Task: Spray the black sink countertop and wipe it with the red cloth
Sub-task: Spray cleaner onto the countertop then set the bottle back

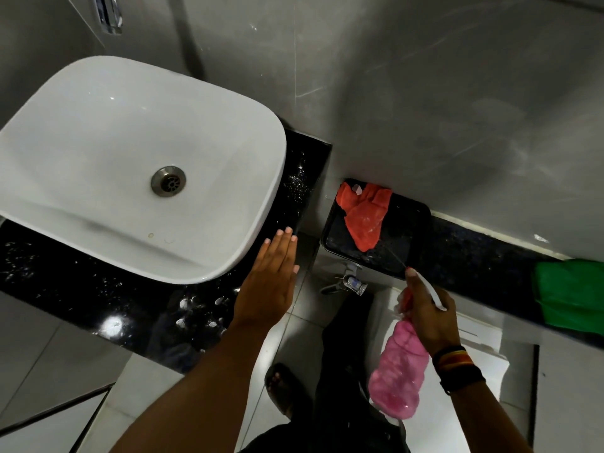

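The black speckled sink countertop (81, 286) carries a white basin (130, 165) and shows white droplets and smears. My left hand (268, 282) hovers flat and empty over the counter's right front corner, fingers together but extended. My right hand (428, 308) grips a pink spray bottle (398, 371) by its white trigger, nozzle aimed toward the black cistern lid (405, 243), with a thin jet of spray visible. The red cloth (366, 217) lies crumpled on that lid, against the wall.
A black ledge (474, 253) runs right along the wall, with a green cloth (572, 295) on it. A chrome flush lever (346, 282) sticks out below the cistern lid. A chrome fitting (109, 14) hangs at top left. My foot (284, 390) stands on white floor tiles.
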Demonstrator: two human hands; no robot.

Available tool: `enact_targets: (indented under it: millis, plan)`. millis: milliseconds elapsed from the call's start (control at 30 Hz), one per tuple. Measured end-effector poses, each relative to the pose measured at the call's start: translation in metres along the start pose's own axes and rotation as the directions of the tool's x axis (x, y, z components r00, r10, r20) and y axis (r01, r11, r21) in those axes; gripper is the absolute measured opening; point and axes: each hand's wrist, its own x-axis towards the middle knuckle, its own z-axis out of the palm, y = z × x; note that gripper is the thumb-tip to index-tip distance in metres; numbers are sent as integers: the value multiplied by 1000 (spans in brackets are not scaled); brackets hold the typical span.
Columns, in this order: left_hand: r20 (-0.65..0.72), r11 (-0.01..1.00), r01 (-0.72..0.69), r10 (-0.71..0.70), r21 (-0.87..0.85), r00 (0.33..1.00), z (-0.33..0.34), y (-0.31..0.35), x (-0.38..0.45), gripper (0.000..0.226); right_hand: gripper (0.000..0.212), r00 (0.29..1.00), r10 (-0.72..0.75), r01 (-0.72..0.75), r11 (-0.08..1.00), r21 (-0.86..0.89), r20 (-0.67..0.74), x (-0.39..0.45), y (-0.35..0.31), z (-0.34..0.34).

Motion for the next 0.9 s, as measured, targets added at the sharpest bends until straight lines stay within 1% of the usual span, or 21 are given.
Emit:
enact_targets:
  millis: [133,233,367,467,533,600,667,767,833,900]
  plan:
    - [2,1000,-5,5,3,1000,0,-1,0,56,55,1000,-22,22,1000,-6,-6,-2,3,2]
    - [4,1000,-4,4,9,1000,1,-2,1,57,58,1000,9,-9,1000,3,-12,-3,1,2]
    - [-3,1000,-8,8,2,1000,2,-2,1,56,54,999,-20,20,1000,-8,-43,-1,5,0]
    - [-10,1000,-12,12,2,1000,2,-2,0,56,57,997,32,-30,999,38,-69,-1,3,0]
    - [-17,1000,-16,16,2,1000,2,-2,0,56,54,995,20,-17,999,38,-93,1,3,1]
    - [-18,1000,-17,17,3,1000,2,-2,0,56,56,995,16,-13,999,35,-96,2,2,1]
    - [-17,1000,-16,15,-2,1000,2,-2,0,56,60,997,41,-38,998,52,-71,1,1,1]
    - [-10,1000,-14,14,-1,1000,2,-2,0,56,55,999,50,-51,998,24,15,-3,1,5]
    - [-8,1000,-14,14,0,1000,2,-2,0,57,54,994,83,-83,997,4,75,-5,1,7]
    - [-9,1000,-14,14,-7,1000,2,-2,0,56,55,991,108,-110,994,21,84,-7,1,8]
